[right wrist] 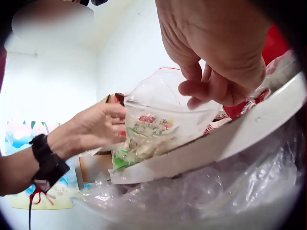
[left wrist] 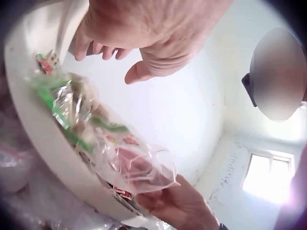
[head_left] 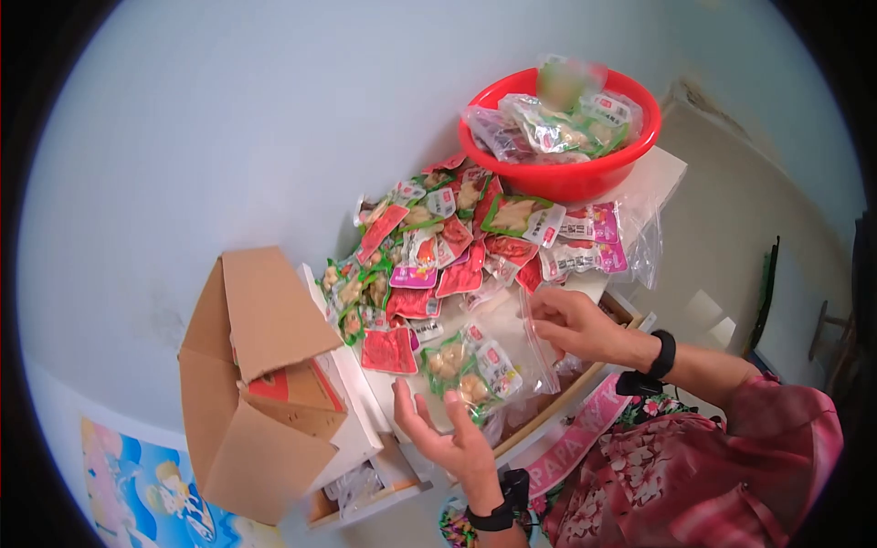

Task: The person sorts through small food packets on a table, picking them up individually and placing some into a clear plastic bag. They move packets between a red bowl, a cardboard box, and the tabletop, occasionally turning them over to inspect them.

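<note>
A clear zip bag (head_left: 539,373) with green-edged food packets (head_left: 473,387) inside lies at the table's near edge. My left hand (head_left: 452,447) is beside its lower left side, fingers apart and holding nothing; in the left wrist view the left hand (left wrist: 153,33) is above the bag (left wrist: 139,163). With bent fingers, my right hand (head_left: 585,329) pinches the bag's open end; the exact contact is partly hidden. The right wrist view shows the right hand (right wrist: 216,62) over the upright mouth of the bag (right wrist: 177,120).
Many red, green and purple packets (head_left: 461,267) are heaped behind the bag. A red basin (head_left: 571,183) of filled bags stands at the back right. At the left is an open cardboard box (head_left: 274,310). Below the table edge, an open drawer (head_left: 557,411) contains clear plastic.
</note>
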The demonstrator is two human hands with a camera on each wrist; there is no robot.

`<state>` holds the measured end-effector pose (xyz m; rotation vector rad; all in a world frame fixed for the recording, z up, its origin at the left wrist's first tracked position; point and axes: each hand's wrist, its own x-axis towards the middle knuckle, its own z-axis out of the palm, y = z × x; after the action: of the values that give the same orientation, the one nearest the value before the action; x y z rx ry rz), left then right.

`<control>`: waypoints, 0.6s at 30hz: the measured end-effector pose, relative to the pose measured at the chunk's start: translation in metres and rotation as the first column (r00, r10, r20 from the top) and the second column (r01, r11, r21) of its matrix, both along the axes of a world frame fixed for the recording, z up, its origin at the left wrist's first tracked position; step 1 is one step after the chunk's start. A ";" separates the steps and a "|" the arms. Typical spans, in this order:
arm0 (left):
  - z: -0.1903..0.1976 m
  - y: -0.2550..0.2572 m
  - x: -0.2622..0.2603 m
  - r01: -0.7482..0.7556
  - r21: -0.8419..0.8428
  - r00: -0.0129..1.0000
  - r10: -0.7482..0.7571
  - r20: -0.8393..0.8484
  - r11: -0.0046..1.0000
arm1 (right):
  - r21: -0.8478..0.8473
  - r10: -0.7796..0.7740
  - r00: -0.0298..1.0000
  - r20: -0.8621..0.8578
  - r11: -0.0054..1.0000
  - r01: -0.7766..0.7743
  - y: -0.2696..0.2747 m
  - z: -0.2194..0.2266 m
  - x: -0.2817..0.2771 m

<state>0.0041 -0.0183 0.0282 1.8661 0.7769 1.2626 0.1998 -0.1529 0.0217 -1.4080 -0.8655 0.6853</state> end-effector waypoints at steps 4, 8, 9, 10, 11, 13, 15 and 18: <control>0.040 0.027 0.021 0.205 0.226 0.972 -0.170 -0.165 0.952 | 0.067 -0.148 0.983 -0.105 0.986 0.156 -0.020 -0.017 -0.005; 0.080 0.054 0.068 0.441 0.308 0.847 -0.277 -0.454 0.843 | 0.114 -0.172 0.978 -0.119 0.976 0.185 -0.029 -0.028 -0.007; 0.087 0.060 0.082 0.483 0.293 0.793 -0.269 -0.547 0.826 | 0.138 -0.149 0.981 -0.126 0.976 0.166 -0.028 -0.031 -0.006; 0.091 0.066 0.097 0.540 0.276 0.744 -0.297 -0.598 0.795 | 0.152 -0.130 0.979 -0.159 0.976 0.154 -0.028 -0.032 -0.005; 0.093 0.072 0.113 0.593 0.256 0.692 -0.322 -0.646 0.763 | 0.168 -0.109 0.976 -0.189 0.976 0.141 -0.027 -0.032 -0.003; 0.091 0.081 0.148 0.673 0.201 0.580 -0.340 -0.740 0.712 | 0.191 -0.071 0.972 -0.226 0.975 0.116 -0.028 -0.031 0.002; 0.085 0.084 0.182 0.710 0.206 0.516 -0.298 -0.803 0.674 | 0.198 -0.052 0.975 -0.214 0.975 0.095 -0.030 -0.032 0.005; 0.061 0.098 0.224 0.723 0.233 0.486 -0.238 -0.841 0.651 | 0.194 -0.050 0.990 -0.132 0.978 0.075 -0.031 -0.036 0.012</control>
<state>0.2286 0.0799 0.0888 2.9158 0.1088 0.2321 0.2118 -0.1840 -0.0143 -1.1952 -0.7648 0.6159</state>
